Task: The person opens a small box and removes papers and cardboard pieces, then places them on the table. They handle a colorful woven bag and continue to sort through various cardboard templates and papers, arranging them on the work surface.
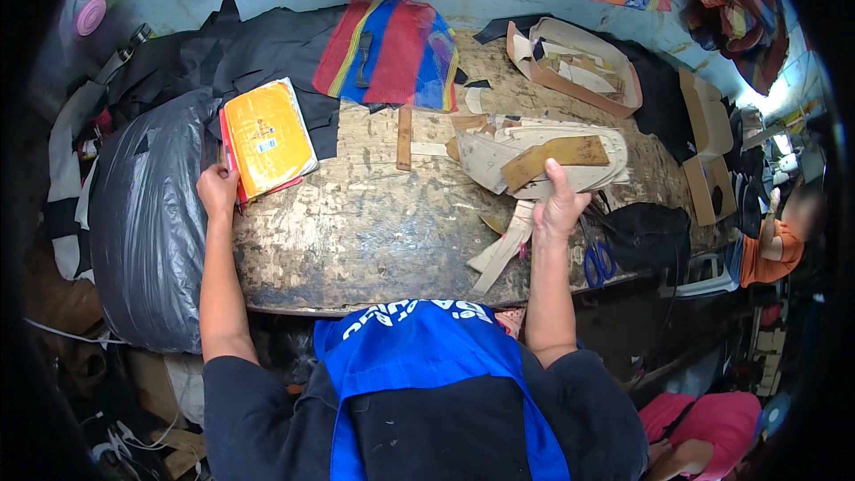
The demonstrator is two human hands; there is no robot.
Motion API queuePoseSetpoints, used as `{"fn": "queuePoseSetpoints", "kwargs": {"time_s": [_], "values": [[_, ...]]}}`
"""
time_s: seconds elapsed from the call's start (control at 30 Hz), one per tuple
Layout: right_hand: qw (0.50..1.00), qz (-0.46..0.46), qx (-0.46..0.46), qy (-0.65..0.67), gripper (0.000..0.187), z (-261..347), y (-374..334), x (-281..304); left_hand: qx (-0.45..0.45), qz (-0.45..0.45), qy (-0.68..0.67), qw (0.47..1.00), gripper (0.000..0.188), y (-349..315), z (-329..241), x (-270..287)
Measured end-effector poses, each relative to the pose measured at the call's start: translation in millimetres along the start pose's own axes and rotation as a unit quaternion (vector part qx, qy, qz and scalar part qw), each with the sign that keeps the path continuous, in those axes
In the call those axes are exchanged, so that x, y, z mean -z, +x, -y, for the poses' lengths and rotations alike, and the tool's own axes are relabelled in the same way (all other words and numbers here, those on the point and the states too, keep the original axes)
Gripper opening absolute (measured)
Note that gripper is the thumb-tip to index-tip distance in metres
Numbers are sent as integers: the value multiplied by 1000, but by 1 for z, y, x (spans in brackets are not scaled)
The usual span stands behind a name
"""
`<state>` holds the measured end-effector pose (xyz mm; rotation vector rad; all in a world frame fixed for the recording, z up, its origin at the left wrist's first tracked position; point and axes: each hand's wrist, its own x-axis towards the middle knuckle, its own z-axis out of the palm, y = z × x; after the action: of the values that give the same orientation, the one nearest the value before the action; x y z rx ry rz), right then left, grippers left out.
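My left hand (218, 189) is closed at the left edge of a worn yellow-orange notebook (272, 138) with red edges beneath it. What its fingers pinch is too small to make out. On the right, my right hand (561, 205) grips a stack of pale, curved card templates (601, 142), thumb on top and fingers hidden underneath. A brown card strip (557, 160) lies across that stack, under the thumb tip. Below the stack, narrow pale card strips (501, 254) lie on the worn wooden table (356, 240).
A black plastic-wrapped bundle (147, 223) stands left. Black sheet material (267, 44) and a striped mesh bag (387, 49) lie at the back. An open box of card pieces (579, 67) is back right. Blue-handled scissors (599, 264) lie beside a black pouch (646, 236). Two people sit further right.
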<state>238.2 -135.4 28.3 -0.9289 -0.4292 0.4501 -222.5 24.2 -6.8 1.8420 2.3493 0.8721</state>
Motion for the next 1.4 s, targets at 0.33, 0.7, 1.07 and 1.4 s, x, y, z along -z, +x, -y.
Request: {"fn": "queuePoseSetpoints", "kwargs": {"time_s": [0.33, 0.7, 1.07, 1.4], "values": [[999, -13, -28, 11, 53, -37, 11, 2, -373, 355, -214, 830, 74, -212, -208, -26], [999, 0, -26, 35, 53, -63, 39, 20, -324, 493, -231, 774, 47, -255, -272, -54], [989, 35, 118, 85, 58, 2, 85, 7, -387, 364, -100, 841, 75, -242, -305, -85], [988, 74, 114, 75, 63, 23, 51, -5, -320, 509, -83, 795, 43, -237, -322, -95]]}}
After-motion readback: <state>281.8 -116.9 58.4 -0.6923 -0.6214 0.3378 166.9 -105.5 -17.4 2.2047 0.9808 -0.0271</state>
